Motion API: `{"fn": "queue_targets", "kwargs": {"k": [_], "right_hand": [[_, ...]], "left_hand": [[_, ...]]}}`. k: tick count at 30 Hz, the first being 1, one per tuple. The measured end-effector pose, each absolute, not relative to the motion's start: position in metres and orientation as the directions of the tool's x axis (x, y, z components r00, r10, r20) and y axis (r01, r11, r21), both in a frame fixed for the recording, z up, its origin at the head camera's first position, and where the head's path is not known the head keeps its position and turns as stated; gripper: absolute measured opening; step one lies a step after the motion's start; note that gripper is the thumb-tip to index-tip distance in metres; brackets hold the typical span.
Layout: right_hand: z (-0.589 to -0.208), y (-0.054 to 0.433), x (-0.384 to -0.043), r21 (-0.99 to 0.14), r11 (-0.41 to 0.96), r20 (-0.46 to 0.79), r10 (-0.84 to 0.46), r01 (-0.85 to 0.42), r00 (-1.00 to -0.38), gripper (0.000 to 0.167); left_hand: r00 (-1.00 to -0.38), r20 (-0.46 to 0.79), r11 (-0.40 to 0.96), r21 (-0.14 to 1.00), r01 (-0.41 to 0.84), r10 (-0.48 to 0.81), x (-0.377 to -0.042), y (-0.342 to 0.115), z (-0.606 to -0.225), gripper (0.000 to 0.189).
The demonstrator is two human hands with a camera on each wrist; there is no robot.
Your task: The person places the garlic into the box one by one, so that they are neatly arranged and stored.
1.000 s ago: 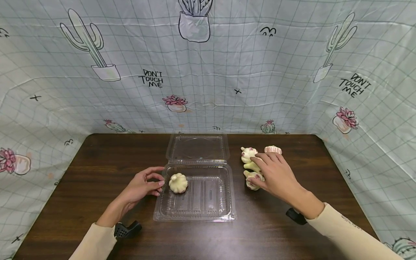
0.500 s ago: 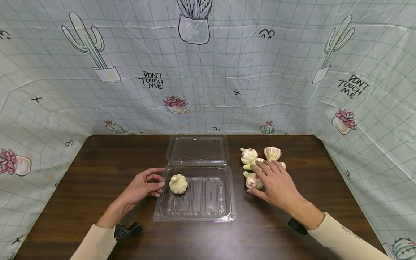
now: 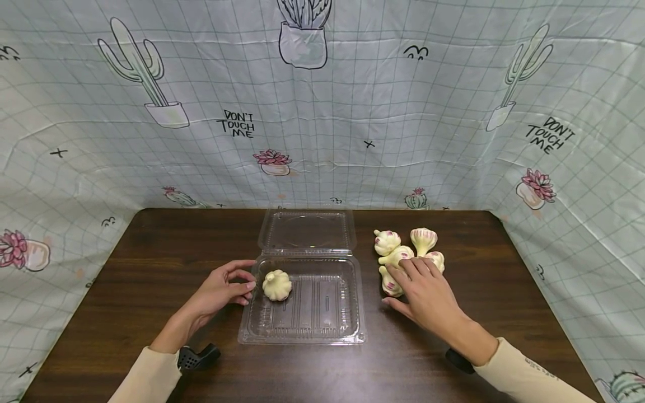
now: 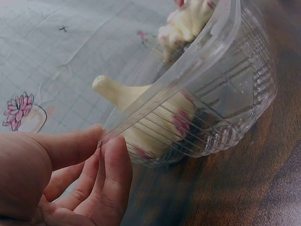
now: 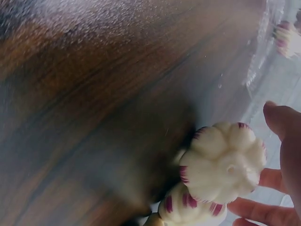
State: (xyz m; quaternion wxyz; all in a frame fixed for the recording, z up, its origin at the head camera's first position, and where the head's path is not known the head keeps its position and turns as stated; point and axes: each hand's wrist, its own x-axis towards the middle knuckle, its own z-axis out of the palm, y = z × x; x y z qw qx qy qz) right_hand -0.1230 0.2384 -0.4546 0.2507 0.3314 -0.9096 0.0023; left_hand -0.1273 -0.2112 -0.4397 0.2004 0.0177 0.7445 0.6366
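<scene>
A clear plastic clamshell container [image 3: 322, 334] lies unfolded on the table, one garlic bulb [image 3: 276, 285] inside at its left. My left hand [image 3: 221, 288] pinches the container's left rim between thumb and fingers, as the left wrist view shows close up. To the right, my right hand [image 3: 428, 294] is spread over a group of garlic bulbs, thumb held apart from the fingers. The nearest bulb [image 5: 225, 162] sits between thumb and fingers without being gripped; whether the fingertips touch it I cannot tell. Behind it lie more bulbs, among them a middle one [image 3: 398, 256].
The container's transparent lid [image 3: 307, 230] is folded back toward the rear of the dark wooden table [image 3: 166, 252]. A bulb [image 3: 423, 239] and another [image 3: 387, 242] lie farthest back in the group. A patterned cloth [image 3: 327, 112] hangs behind and around the table.
My right hand has drawn back slightly toward the person, uncovering more of the garlic bulbs. The left hand, the container and the bulb in it have stayed put.
</scene>
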Motion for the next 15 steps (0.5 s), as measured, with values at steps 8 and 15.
{"fn": "queue_targets", "kwargs": {"k": [8, 15], "right_hand": [[-0.4545, 0.2374, -0.1221, 0.204, 0.775, 0.461, -0.615, -0.599, -0.639, 0.062], [-0.4543, 0.2379, -0.1221, 0.210, 0.760, 0.479, -0.629, -0.615, -0.613, 0.053]], "left_hand": [[-0.919, -0.273, 0.185, 0.956, -0.227, 0.285, -0.1269, -0.2111, -0.4400, 0.059], [-0.919, -0.276, 0.183, 0.956, -0.230, 0.283, -0.1270, -0.2110, -0.4401, 0.059]]}}
